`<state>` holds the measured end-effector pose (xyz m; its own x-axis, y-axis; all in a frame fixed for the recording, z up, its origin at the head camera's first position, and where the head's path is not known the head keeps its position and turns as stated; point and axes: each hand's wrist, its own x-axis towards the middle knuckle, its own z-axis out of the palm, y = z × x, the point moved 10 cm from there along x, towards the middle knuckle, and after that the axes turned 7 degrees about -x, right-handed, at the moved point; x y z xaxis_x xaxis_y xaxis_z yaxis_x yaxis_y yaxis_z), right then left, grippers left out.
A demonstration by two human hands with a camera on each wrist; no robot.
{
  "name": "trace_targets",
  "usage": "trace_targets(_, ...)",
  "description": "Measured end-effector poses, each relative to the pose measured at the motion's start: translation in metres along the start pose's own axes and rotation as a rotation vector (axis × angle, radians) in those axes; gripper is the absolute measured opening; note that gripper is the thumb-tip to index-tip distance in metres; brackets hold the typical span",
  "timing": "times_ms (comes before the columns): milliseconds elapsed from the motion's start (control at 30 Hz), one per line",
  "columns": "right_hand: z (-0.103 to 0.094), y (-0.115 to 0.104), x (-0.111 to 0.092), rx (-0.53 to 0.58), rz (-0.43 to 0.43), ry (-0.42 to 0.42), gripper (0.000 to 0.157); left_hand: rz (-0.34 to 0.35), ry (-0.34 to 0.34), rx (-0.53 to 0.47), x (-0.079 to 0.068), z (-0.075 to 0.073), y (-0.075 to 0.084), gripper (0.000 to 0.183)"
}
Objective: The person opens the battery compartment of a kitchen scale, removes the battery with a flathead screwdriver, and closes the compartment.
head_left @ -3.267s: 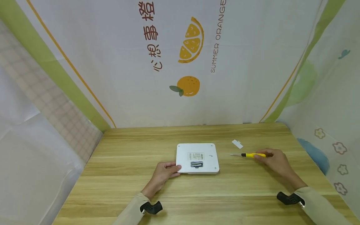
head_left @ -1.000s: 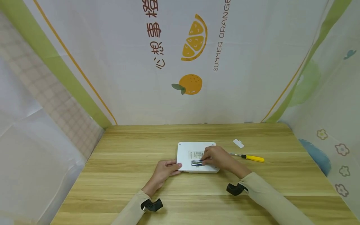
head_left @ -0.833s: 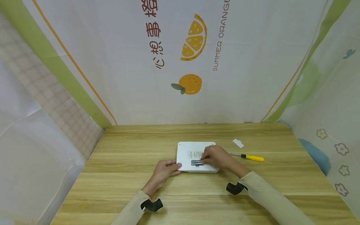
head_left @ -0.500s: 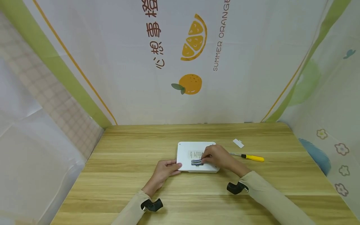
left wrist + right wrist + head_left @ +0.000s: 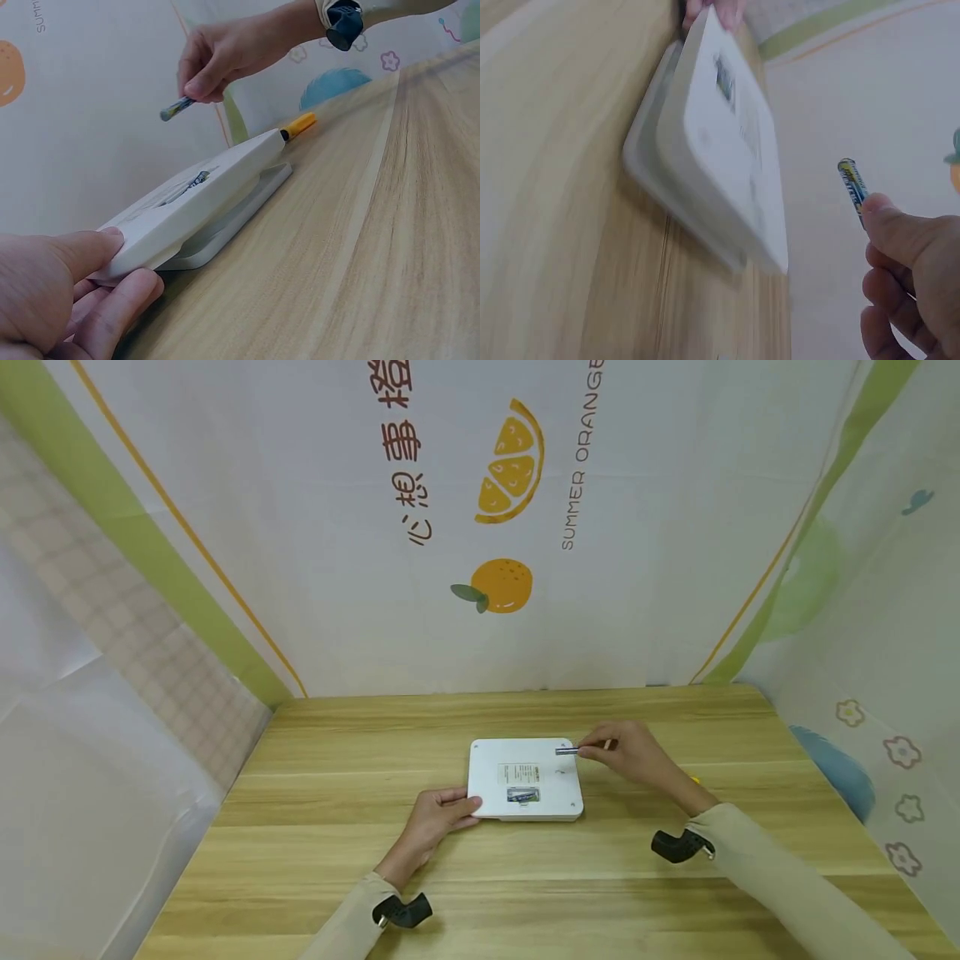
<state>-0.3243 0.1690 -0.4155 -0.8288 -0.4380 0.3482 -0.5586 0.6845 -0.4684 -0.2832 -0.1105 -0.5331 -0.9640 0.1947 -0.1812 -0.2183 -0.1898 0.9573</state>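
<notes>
Battery (image 5: 853,186) now lifted clear — we pinch it in our right fingers (image 5: 889,225), left fingers (image 5: 124,307) gripping the white device (image 5: 555,787) — only part-emptied, one cell (image 5: 199,178) remaining inside.

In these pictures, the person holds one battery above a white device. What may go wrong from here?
The right hand pinches the battery near one end, so it might slip and roll across the table.
Another battery lies in the uncovered compartment; if the left hand tips the white device, it might fall out.
The yellow-handled tool lies close beside the device; the right hand might knock it.
</notes>
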Motion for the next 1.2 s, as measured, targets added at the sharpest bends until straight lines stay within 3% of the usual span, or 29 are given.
trace_targets(200, -0.019, 0.033, -0.02, -0.076, 0.071, 0.019, 0.004, -0.01, 0.007, 0.001, 0.0, 0.0, 0.0, 0.038)
trace_targets(400, -0.009, 0.048, -0.035, -0.092, 0.035, 0.028, 0.007, -0.009, 0.009, -0.004, 0.0, -0.002, 0.0, 0.038)
trace_targets(667, 0.012, 0.053, -0.048, -0.128, 0.038, 0.009, 0.008, -0.007, -0.002, -0.008, 0.001, -0.001, -0.001, 0.037)
trace_targets(1200, 0.022, 0.056, -0.053, -0.223, 0.011, -0.078, 0.016, -0.005, 0.006, -0.001, 0.0, 0.0, 0.0, 0.038)
